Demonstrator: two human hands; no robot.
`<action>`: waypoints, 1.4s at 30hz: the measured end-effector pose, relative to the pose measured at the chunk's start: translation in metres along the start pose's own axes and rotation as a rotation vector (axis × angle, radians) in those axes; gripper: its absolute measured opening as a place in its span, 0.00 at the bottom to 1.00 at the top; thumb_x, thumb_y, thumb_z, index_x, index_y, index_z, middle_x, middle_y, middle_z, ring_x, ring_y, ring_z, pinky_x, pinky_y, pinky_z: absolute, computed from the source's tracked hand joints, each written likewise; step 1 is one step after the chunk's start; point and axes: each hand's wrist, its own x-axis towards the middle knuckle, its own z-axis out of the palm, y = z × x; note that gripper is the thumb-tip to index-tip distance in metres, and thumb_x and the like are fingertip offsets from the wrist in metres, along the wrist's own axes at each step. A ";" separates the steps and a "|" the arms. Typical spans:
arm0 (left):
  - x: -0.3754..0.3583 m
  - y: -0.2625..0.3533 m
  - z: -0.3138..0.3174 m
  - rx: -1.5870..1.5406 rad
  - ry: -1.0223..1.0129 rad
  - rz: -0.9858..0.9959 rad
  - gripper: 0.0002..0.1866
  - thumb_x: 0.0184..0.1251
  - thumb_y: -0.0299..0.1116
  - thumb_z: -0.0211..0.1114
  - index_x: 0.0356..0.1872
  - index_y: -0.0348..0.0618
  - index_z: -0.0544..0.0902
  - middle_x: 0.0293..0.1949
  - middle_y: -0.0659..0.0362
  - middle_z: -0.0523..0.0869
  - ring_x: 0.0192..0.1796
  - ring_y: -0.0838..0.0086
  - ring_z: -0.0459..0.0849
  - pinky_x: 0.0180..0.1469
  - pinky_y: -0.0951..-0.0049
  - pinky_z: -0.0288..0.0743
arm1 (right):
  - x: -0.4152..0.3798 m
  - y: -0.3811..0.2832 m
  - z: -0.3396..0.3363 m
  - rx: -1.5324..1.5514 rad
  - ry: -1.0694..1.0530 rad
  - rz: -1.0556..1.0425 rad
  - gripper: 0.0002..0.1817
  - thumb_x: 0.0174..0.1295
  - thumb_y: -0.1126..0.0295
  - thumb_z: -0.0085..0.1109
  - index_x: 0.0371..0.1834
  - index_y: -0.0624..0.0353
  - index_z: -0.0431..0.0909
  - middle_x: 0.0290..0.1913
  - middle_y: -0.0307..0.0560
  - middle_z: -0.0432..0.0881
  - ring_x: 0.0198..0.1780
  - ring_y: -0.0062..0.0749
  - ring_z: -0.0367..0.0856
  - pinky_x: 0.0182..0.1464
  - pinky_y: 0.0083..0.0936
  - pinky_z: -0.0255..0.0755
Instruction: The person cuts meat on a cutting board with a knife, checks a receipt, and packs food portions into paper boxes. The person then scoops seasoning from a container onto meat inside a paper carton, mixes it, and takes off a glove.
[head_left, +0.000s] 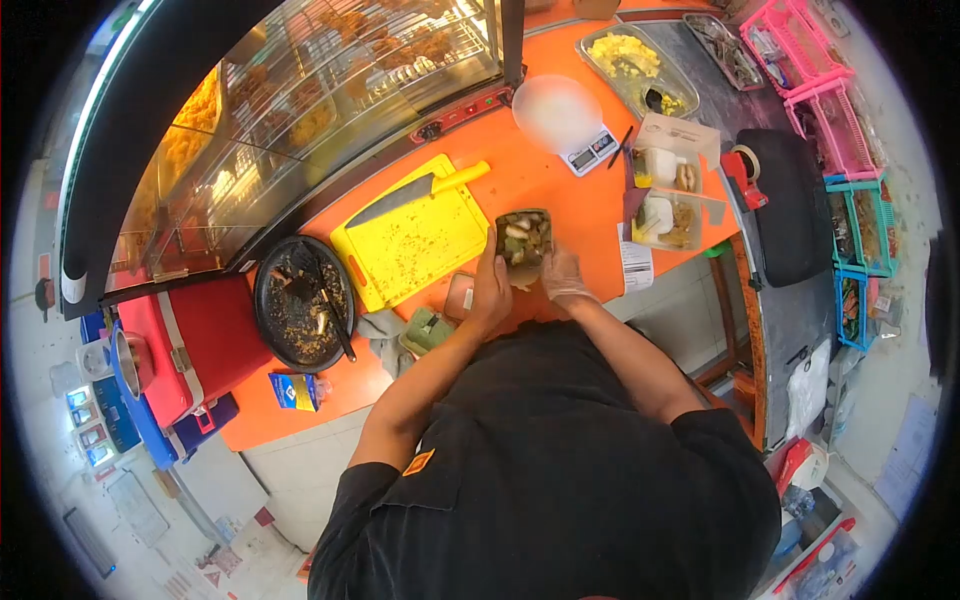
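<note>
Between my hands is a small square food container point(523, 243) with chunks of pale and green food in it, held just over the near edge of the orange counter. My left hand point(490, 290) grips its left side, bare. On its right side is my right hand point(566, 277), in a clear plastic glove, its fingers partly hidden. Left of the container lies a yellow cutting board point(410, 245) covered in crumbs, with a yellow-handled knife point(415, 192) across its top. A green carton point(427, 332) and a small pinkish container point(460, 297) sit near my left forearm.
A round black tray point(305, 340) with crumbs and tongs stands at left, beside a red cooler box point(212, 345). A glass food warmer point(330, 110) lines the back. At right are a kitchen scale point(590, 152), open meal boxes point(668, 221) and a steel tray point(592, 42) of yellow food.
</note>
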 end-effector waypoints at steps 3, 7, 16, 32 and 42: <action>0.005 0.006 -0.003 0.010 0.022 0.070 0.30 0.89 0.26 0.41 0.86 0.25 0.53 0.83 0.34 0.63 0.83 0.46 0.65 0.84 0.58 0.57 | -0.005 0.002 0.003 0.163 0.146 -0.165 0.22 0.82 0.66 0.42 0.73 0.60 0.73 0.58 0.73 0.84 0.62 0.70 0.84 0.64 0.54 0.78; -0.002 0.004 -0.001 -0.037 -0.030 -0.019 0.30 0.89 0.25 0.41 0.86 0.25 0.52 0.84 0.34 0.62 0.85 0.46 0.63 0.85 0.57 0.55 | -0.006 0.001 -0.003 -0.057 0.040 -0.045 0.22 0.81 0.68 0.43 0.74 0.61 0.73 0.60 0.73 0.84 0.64 0.69 0.83 0.65 0.53 0.78; 0.001 0.006 -0.004 0.009 -0.059 -0.048 0.30 0.87 0.23 0.41 0.86 0.24 0.52 0.84 0.34 0.61 0.85 0.45 0.62 0.85 0.57 0.55 | -0.001 0.008 0.007 -0.029 -0.044 0.078 0.27 0.76 0.73 0.48 0.78 0.65 0.68 0.56 0.72 0.83 0.59 0.71 0.83 0.63 0.55 0.76; -0.003 -0.008 0.005 0.059 -0.029 0.021 0.30 0.91 0.28 0.43 0.86 0.27 0.52 0.81 0.33 0.67 0.83 0.47 0.67 0.82 0.59 0.62 | 0.006 0.030 0.015 0.077 0.155 -0.063 0.21 0.76 0.71 0.46 0.68 0.65 0.76 0.56 0.74 0.84 0.61 0.74 0.81 0.64 0.58 0.75; 0.008 -0.018 0.001 0.034 -0.117 -0.115 0.33 0.91 0.34 0.48 0.86 0.27 0.51 0.83 0.33 0.64 0.85 0.45 0.64 0.82 0.59 0.62 | 0.023 0.049 0.017 -0.046 0.073 0.043 0.17 0.79 0.67 0.50 0.60 0.67 0.81 0.50 0.73 0.85 0.56 0.73 0.83 0.60 0.58 0.76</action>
